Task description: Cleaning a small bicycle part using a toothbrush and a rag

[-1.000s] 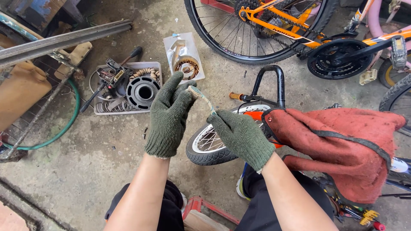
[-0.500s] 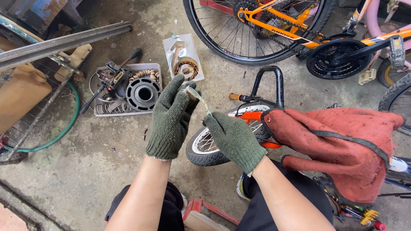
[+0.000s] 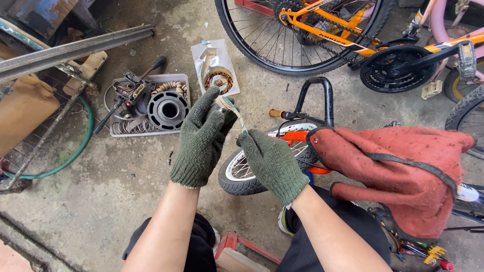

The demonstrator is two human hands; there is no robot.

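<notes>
Hands raised slightly above the small wheel [image 3: 242, 174] since the earlier frame.
Your left hand [image 3: 201, 136] and right hand [image 3: 269, 163] pinch a thin strip [image 3: 233, 112]; thick gloves may let it slip onto the wheel.

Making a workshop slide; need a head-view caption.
Gloved left hand and right hand hold a small strip above a small bicycle wheel.

Gloved left hand [image 3: 201, 138] and right hand [image 3: 272, 163] pinching a small strip [image 3: 233, 110]; small wheel [image 3: 247, 168] below

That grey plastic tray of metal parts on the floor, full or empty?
Full: the grey plastic tray holds a black round hub, coiled springs and tools.
</notes>
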